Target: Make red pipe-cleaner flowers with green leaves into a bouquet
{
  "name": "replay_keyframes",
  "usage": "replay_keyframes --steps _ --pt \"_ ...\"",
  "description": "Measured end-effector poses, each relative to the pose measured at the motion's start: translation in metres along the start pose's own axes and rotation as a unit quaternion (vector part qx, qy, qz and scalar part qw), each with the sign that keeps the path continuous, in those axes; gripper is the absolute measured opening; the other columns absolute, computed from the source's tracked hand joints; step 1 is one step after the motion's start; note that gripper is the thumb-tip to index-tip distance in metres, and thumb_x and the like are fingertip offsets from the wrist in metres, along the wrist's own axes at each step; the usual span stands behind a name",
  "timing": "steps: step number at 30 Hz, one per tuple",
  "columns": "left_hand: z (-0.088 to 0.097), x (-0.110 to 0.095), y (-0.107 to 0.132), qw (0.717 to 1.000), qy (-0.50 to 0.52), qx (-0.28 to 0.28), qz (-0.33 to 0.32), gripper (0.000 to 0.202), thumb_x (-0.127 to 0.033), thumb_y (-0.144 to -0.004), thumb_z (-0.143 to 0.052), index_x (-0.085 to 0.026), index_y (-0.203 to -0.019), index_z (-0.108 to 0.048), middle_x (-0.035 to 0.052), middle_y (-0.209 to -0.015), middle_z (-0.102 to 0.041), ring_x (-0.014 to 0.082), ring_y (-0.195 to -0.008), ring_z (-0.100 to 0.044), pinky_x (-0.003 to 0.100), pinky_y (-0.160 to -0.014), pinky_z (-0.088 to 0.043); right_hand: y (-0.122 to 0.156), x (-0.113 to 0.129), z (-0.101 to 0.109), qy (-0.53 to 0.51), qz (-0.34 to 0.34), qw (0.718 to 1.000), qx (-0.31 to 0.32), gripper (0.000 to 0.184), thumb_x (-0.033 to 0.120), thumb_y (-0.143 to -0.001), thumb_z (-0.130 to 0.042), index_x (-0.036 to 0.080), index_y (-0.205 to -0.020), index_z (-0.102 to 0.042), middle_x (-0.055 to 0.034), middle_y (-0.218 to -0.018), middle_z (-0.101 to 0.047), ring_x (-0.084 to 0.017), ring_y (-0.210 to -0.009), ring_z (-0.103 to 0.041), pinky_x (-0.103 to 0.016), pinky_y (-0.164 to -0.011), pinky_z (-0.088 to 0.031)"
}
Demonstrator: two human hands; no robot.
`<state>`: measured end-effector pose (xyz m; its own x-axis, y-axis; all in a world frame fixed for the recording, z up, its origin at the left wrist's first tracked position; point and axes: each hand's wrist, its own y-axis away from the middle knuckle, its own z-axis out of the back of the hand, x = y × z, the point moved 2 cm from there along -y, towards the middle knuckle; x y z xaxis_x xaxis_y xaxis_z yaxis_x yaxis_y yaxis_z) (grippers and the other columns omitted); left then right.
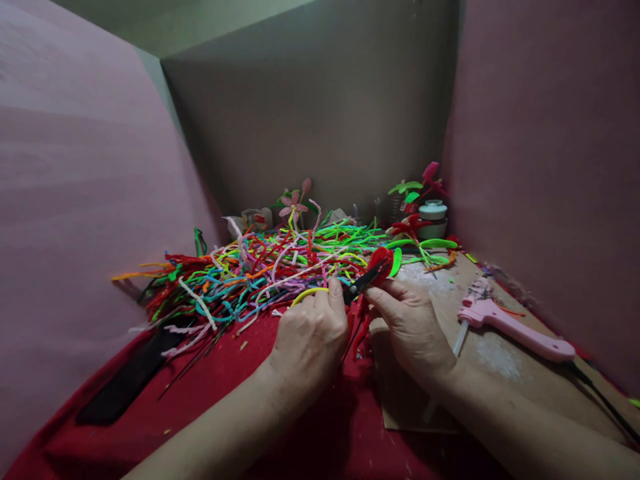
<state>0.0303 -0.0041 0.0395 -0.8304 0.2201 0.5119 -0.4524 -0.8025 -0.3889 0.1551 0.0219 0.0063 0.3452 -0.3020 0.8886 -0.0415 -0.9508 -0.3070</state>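
My left hand (309, 337) is closed around black-handled scissors (361, 283), whose blades point up and right toward a red pipe-cleaner flower (381, 259). My right hand (411, 321) pinches that red flower from the right, fingers closed on it. A green leaf (396, 261) sticks out beside the flower. More red pipe-cleaner pieces (358, 325) hang between my two hands. Both hands hover over a red cloth (280, 420) and the near edge of a cardboard sheet (500, 360).
A big heap of many-coloured pipe cleaners (260, 267) lies behind my hands. A pink glue gun (510, 325) rests on the cardboard at right. Finished pipe-cleaner flowers (295, 203) and a small white jar (433, 219) stand at the back. Pink partition walls close both sides.
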Motion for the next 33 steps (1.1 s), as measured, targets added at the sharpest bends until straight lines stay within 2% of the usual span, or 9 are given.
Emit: replay_keyframes --steps 6,11,16,25,29,33 --pt "-0.0025 0.0033 0.0007 0.998 0.057 0.019 -0.007 0.041 -0.008 -0.084 -0.034 -0.004 -0.123 -0.043 0.0116 -0.083 -0.064 0.0185 -0.069 -0.064 0.026 -0.053 -0.050 -0.0002 -0.0014 -0.0011 -0.036 -0.011 0.999 0.006 0.017 0.020 -0.074 -0.060 0.023 -0.086 -0.072 0.0025 -0.071 -0.065 -0.011 -0.063 -0.050 -0.024 -0.061 -0.039" --pt "-0.0084 0.0021 0.0004 0.992 0.111 0.058 -0.031 0.033 -0.010 -0.085 -0.034 -0.008 -0.115 -0.047 0.0073 -0.077 -0.064 0.0161 -0.062 -0.063 0.023 -0.051 -0.049 0.0008 -0.0039 -0.0030 -0.101 -0.079 0.992 0.002 0.016 0.021 -0.072 -0.061 0.021 -0.085 -0.070 0.0037 -0.059 -0.061 -0.010 -0.051 -0.048 -0.023 -0.051 -0.038" --pt "-0.0100 -0.0004 0.0021 0.998 0.054 0.009 -0.014 0.040 -0.004 -0.083 -0.033 -0.004 -0.122 -0.042 0.0106 -0.082 -0.064 0.0169 -0.067 -0.063 0.024 -0.052 -0.050 0.0007 -0.0027 -0.0028 -0.099 -0.076 0.992 0.004 0.013 0.019 -0.069 -0.063 0.019 -0.079 -0.070 0.0026 -0.063 -0.065 -0.010 -0.050 -0.050 -0.023 -0.051 -0.038" --pt "-0.0035 0.0006 -0.0034 0.998 -0.023 -0.059 0.000 0.036 -0.006 -0.085 -0.031 -0.001 -0.116 -0.049 0.0096 -0.073 -0.061 0.0190 -0.065 -0.061 0.028 -0.054 -0.050 0.0024 -0.0014 -0.0040 -0.079 -0.088 0.993 0.022 0.018 0.024 -0.072 -0.063 0.020 -0.088 -0.071 0.0004 -0.075 -0.069 -0.013 -0.062 -0.057 -0.026 -0.059 -0.043" --pt "-0.0039 0.0010 -0.0037 0.999 0.005 -0.046 -0.009 0.036 -0.006 -0.084 -0.034 -0.001 -0.117 -0.048 0.0105 -0.075 -0.062 0.0192 -0.064 -0.062 0.027 -0.052 -0.049 0.0026 -0.0008 -0.0049 -0.085 -0.074 0.993 0.030 0.019 0.025 -0.071 -0.063 0.021 -0.089 -0.070 -0.0012 -0.081 -0.070 -0.015 -0.069 -0.059 -0.027 -0.060 -0.043" --pt "-0.0073 0.0085 -0.0060 0.997 0.074 -0.017 0.003 0.035 -0.009 -0.085 -0.035 -0.003 -0.118 -0.045 0.0099 -0.078 -0.064 0.0178 -0.062 -0.063 0.024 -0.049 -0.048 0.0028 -0.0034 -0.0050 -0.090 -0.104 0.990 0.022 0.014 0.027 -0.071 -0.065 0.021 -0.083 -0.070 0.0018 -0.066 -0.065 -0.012 -0.058 -0.053 -0.025 -0.055 -0.039"
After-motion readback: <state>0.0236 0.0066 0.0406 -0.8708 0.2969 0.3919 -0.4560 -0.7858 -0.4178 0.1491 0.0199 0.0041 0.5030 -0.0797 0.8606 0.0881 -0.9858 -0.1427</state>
